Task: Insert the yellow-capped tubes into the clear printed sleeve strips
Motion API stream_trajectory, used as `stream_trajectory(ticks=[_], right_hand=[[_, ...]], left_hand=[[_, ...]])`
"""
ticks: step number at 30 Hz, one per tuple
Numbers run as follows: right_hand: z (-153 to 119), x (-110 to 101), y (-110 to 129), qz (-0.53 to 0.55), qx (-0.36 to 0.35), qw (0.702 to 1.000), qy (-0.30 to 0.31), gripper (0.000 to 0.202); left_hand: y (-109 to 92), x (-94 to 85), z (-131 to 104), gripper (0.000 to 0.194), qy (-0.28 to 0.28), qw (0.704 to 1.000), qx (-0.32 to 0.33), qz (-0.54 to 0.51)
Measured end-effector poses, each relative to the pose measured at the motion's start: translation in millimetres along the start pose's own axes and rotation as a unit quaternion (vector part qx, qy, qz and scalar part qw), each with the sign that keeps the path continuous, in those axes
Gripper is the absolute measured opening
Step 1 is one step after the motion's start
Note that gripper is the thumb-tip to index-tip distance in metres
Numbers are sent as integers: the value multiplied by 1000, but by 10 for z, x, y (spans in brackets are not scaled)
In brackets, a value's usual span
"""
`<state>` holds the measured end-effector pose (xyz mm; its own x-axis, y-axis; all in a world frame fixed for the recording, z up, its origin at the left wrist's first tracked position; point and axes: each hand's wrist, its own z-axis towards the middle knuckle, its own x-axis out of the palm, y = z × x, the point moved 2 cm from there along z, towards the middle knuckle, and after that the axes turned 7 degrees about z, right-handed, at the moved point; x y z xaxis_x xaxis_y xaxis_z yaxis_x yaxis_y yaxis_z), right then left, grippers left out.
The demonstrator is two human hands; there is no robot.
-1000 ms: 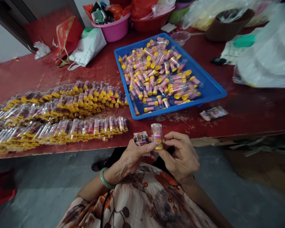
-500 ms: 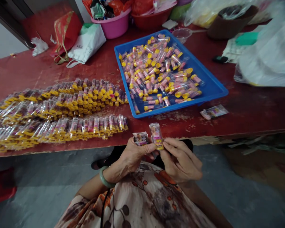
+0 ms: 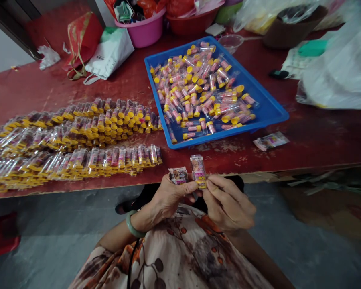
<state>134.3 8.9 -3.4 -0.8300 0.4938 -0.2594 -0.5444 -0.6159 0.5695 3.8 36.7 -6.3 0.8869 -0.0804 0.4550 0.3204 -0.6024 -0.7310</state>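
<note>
Between thumb and fingers, my left hand grips a small stack of printed labels, dark with pink lettering. My right hand pinches the lower end of a clear capped tube that stands upright with a printed label on it. The left thumb tip lies against the tube's lower left side. Both hands are close together, just in front of the table edge. Beyond them a blue tray holds many clear tubes with yellow caps and pink contents.
Rows of labelled tubes are stacked at the left of the red table. Loose labels lie right of the tray. Behind stand a pink basin, a white bag and a brown container. A plastic bag sits at right.
Almost nothing differs. The tube in my right hand has shifted very slightly; both hands keep their hold.
</note>
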Motion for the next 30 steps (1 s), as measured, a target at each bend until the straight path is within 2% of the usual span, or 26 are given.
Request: stream_trajectory(ticks=[9, 16, 22, 27, 30], right_hand=[[6, 35, 22, -67, -39, 997, -8, 17], [-32, -3, -17, -137, -115, 982, 56, 17], [-59, 13, -30, -141, -93, 984, 49, 19], [-21, 31, 14, -139, -115, 982, 63, 12], [-63, 25, 20, -141, -111, 983, 39, 11]], left_hand=[[-25, -14, -5, 32, 12, 1000, 6, -14], [-38, -3, -37, 32, 15, 1000, 6, -17], [-34, -3, -47, 31, 14, 1000, 2, -16], [-31, 7, -39, 36, -3, 1000, 4, -22], [-23, 19, -53, 37, -3, 1000, 4, -29]])
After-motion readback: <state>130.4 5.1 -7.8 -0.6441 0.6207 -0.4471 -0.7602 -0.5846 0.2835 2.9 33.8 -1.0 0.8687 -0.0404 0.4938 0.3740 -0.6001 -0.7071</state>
